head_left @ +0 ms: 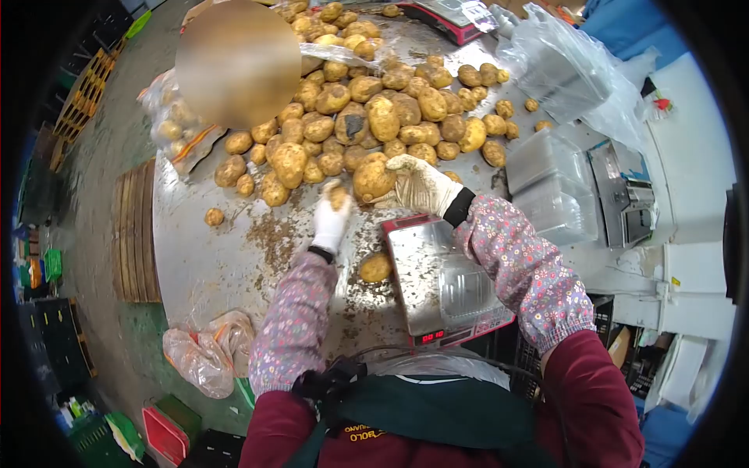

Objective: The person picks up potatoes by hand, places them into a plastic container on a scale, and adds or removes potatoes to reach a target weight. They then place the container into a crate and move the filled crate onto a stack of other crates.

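My left hand (331, 221), in a white glove and slightly blurred, holds a small potato (338, 197) at the front of the heap. To its right, my right hand (421, 184), in a dirt-stained glove, grips a large potato (374, 178) by its right side. Behind both hands spreads the potato heap (382, 118), soil-smeared and of mixed sizes. A single potato (375, 267) lies near me, left of the red-edged scale (412, 290). On the scale sits a clear plastic tray (470, 287).
Stacked clear trays (550, 187) stand right of the scale, with a plastic bag of trays (563, 74) behind. Another scale (449, 17) is at the back. Loose soil (277, 243) dirties the metal table (204, 269). A plastic bag (204, 359) hangs at its left front.
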Demonstrator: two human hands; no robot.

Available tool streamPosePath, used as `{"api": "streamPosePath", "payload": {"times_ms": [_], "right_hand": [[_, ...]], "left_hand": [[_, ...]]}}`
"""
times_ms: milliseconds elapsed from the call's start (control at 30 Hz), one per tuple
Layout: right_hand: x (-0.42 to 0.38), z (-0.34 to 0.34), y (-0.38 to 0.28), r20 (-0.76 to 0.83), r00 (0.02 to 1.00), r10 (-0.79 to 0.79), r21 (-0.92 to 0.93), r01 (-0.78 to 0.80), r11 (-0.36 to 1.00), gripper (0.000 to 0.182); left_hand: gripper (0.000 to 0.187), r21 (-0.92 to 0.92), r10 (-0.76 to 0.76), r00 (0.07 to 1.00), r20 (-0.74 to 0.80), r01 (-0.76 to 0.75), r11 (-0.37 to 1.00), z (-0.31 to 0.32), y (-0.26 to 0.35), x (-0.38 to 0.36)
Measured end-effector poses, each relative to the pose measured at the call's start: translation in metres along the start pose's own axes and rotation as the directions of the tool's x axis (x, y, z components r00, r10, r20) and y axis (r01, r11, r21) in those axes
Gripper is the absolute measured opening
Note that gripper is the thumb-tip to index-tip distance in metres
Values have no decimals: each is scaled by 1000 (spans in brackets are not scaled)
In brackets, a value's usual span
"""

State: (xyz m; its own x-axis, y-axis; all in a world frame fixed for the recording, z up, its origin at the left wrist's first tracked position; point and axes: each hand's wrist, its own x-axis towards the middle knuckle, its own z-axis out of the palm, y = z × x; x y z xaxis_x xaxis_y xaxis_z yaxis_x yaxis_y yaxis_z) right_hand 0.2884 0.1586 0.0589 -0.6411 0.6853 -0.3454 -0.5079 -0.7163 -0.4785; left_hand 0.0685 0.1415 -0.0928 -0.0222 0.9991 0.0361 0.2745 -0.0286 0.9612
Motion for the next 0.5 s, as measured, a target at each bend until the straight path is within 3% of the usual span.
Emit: {"api": "streamPosePath", "payload": {"times_ms": [33,100,133,167,233,267,300,367,400,433,467,500], "right_hand": [[-13,7,-2,10,1000,-27,88,26,996,20],[-26,0,1,12,1000,-29,177,26,984,28],[-29,-1,2,27,999,-25,261,17,965,37],[-36,7,3,30,999,-28,267,19,963,37],[-53,20,5,164,986,-44,316,-10,949,72],[-57,14,6,168,985,-44,245,2,970,75],[-63,14,7,169,984,-49,247,6,969,75],[-79,19,8,282,958,-55,388,-61,919,77],[-88,21,7,198,979,-44,381,-36,924,78],[-96,23,7,200,979,-45,382,-36,923,78],[-104,25,7,173,982,-77,197,43,979,72],[-109,31,8,158,981,-109,6,110,994,65]], "left_hand": [[42,-504,-109,990,85,137,853,-1,-8,-3],[35,-687,-465,845,265,504,523,-26,48,-26],[39,-749,-553,774,309,556,361,-33,68,-32],[39,-745,-555,773,307,558,366,-39,72,-39],[45,-798,-269,781,563,599,68,-51,76,-55],[50,-824,-293,784,547,566,-24,-49,70,-61],[50,-822,-292,783,549,569,-20,-50,68,-66],[44,-792,70,794,604,607,-59,-56,67,-77],[47,-840,-96,835,542,540,-48,-57,67,-90],[47,-840,-97,835,542,541,-45,-53,95,-91],[51,-900,-343,846,409,435,0,-46,142,-92],[55,-941,-566,791,232,329,75,-46,167,-96]]}}
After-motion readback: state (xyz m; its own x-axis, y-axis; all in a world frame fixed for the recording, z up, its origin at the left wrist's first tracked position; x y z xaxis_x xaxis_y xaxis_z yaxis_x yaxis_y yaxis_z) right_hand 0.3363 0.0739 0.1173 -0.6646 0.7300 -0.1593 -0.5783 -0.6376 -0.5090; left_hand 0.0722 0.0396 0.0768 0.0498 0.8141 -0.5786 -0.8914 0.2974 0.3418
